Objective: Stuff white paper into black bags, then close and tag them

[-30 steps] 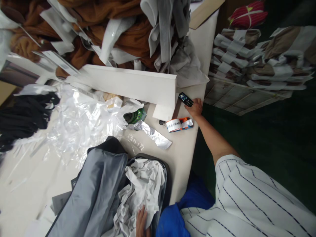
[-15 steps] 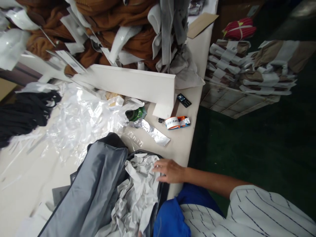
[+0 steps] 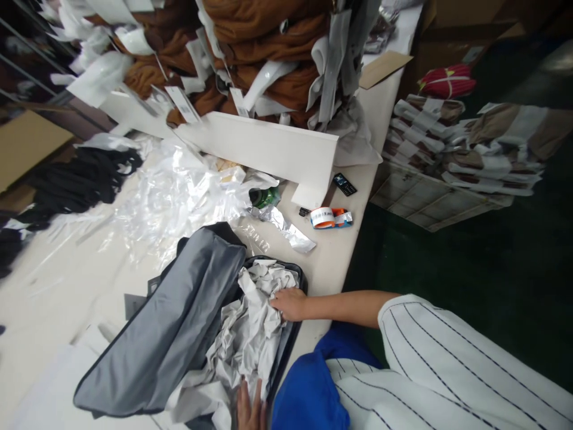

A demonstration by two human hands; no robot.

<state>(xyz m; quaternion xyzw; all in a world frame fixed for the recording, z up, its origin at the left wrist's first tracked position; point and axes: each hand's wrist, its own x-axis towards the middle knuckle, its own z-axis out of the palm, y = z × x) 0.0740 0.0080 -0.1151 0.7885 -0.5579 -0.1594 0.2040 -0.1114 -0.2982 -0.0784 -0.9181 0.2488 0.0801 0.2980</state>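
A dark bag with a grey lining lies open on the table, its lining-side flap (image 3: pixel 165 325) folded over to the left. Crumpled whitish packing paper (image 3: pixel 250 328) fills the compartment, whose black rim (image 3: pixel 301 272) curves around the upper end. My right hand (image 3: pixel 290 303) is at the upper part of this paper, fingers curled down and closed on a fold of it. Lower down, at the bottom edge of the view, my left hand (image 3: pixel 251 409) rests on the paper with its fingers outstretched and apart. The wrist is cut off by the frame.
Clear plastic bags (image 3: pixel 179 185) lie beyond the bag, beside black straps (image 3: pixel 85 176). A white board (image 3: pixel 268 146) stands before stacked brown goods (image 3: pixel 268 77). A tape roll (image 3: pixel 323 218) and a black phone (image 3: pixel 344 184) are near the table edge. A loaded crate (image 3: pixel 430 200) stands right.
My right hand has come down from hovering over the paper and curled into it. My left hand has come further into view at the bottom. The camera view has shifted, showing more of the bag.
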